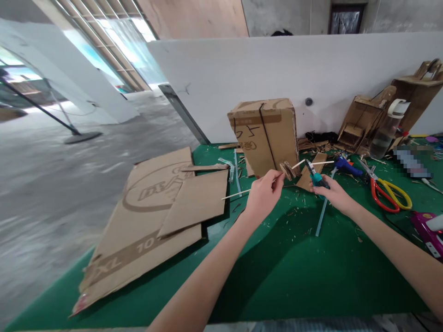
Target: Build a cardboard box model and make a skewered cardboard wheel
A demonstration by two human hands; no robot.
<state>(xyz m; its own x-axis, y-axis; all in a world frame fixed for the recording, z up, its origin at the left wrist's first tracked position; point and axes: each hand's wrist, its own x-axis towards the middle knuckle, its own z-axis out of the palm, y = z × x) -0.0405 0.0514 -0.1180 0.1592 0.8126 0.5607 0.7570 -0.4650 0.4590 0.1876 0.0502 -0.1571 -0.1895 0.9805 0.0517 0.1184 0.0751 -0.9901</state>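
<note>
My left hand (pixel 265 196) is closed around a thin wooden stick (pixel 236 194), which sticks out on both sides of the fingers. A small wheel of layered cardboard (pixel 287 170) sits on the stick just past my fingertips. My right hand (pixel 332 193) grips teal-handled pliers (pixel 317 177), their jaws beside the stick's far end. Another pale length of stick (pixel 323 163) shows right of the jaws; I cannot tell whether it is joined to the first. Behind my hands stands a cardboard box (pixel 265 138) with a dark cord down its front.
Flat cardboard sheets (pixel 148 203) lie at left. A blue glue gun (pixel 348 167), scissors (pixel 389 193), a clear glue stick (pixel 321 219), a phone (pixel 411 161) and a purple device (pixel 427 230) lie at right. A water bottle (pixel 386 131) stands before cardboard structures (pixel 363 122) by the white partition.
</note>
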